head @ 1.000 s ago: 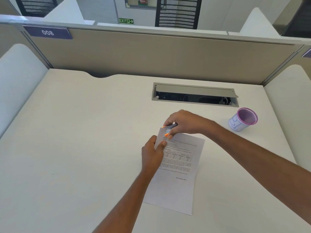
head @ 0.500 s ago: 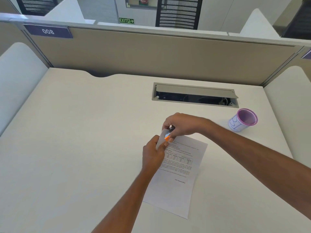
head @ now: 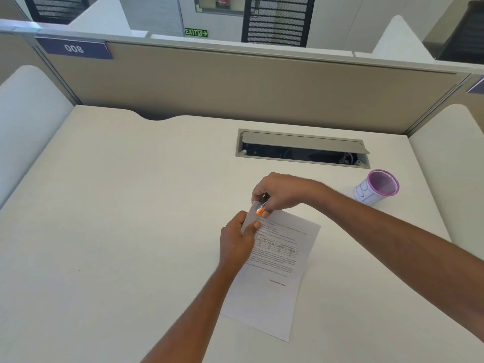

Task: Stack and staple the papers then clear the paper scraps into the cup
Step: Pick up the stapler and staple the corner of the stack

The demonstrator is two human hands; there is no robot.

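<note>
Stapler (head: 260, 205) at papers' (head: 277, 271) lifted corner

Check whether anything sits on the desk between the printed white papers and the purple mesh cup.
Nothing visible rests there. Only the person's right forearm crosses the white desk between the printed white papers and the purple mesh cup, the right hand gripping a small orange-and-silver stapler.

A white desk (head: 131, 231) carries a grey cable hatch (head: 302, 142), lid ajar, at about one o'clock. Behind it stands a beige partition (head: 235, 87) with a purple "008" plate (head: 74, 49) at eleven o'clock; a green exit sign (head: 196, 32) shows at twelve.
</note>
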